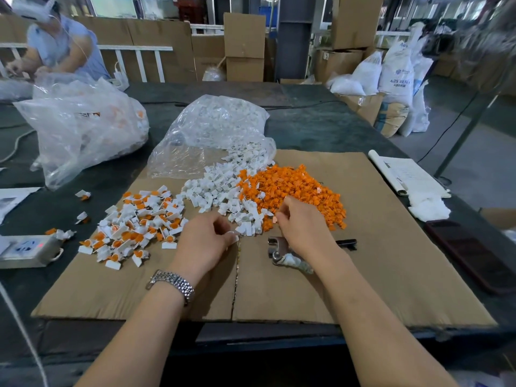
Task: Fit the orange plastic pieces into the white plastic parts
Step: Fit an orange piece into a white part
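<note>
Orange plastic pieces [293, 188] heaped on cardboard [377, 247] beside white plastic parts [217, 191]. Left hand [205, 244], fingers curled, pinching one white part; right hand [300, 219], fingers bent into the orange heap, grip unclear. Best lifting a single orange piece, aligning squarely, pressing home.

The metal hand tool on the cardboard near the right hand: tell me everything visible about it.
The metal hand tool looks like a punch or plier, with a shiny steel head and jaws toward the left. One handle is wrapped in grubby whitish tape; a dark handle tip shows beyond the right hand. It lies flat on the cardboard sheet, partly hidden under the right wrist. Whether the wrist touches it cannot be told.
</note>
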`<state>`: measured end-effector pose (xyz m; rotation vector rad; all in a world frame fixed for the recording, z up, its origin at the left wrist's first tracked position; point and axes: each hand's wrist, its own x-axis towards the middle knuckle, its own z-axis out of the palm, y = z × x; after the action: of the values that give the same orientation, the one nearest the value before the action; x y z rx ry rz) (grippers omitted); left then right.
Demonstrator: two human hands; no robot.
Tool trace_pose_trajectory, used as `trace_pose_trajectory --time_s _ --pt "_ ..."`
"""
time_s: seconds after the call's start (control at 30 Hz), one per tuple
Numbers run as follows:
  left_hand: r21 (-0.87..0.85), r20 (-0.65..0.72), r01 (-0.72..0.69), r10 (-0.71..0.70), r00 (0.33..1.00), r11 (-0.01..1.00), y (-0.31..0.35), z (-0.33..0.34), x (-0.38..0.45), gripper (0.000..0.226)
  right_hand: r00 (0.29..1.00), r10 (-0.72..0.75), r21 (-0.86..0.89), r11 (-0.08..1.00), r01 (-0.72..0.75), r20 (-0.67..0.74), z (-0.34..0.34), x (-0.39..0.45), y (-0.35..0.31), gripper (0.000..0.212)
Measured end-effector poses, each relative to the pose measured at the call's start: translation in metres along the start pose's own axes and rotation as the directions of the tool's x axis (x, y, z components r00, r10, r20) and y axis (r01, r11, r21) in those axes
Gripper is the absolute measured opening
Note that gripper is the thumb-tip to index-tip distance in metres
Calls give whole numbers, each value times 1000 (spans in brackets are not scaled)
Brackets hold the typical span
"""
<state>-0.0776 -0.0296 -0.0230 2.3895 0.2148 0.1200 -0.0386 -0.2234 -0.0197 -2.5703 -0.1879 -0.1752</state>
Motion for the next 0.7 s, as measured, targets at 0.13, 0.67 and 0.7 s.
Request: trace_pose_trajectory --time_s 0.13,0.67,0.7 --pt "-279 68 51 -33 997 959 2 -13 -13 7 998 -60 320 946 52 15 -7 -12 -13 8" --pt "-565 208 111 11 978 817 6 -22 -25 32 963 -268 202 944 262 2 3 -32 -43 9" --pt "-541 213 68 58 975 838 5 -22 -25 33 967 -253 207 946 249 -11 3 -33 -44 8"
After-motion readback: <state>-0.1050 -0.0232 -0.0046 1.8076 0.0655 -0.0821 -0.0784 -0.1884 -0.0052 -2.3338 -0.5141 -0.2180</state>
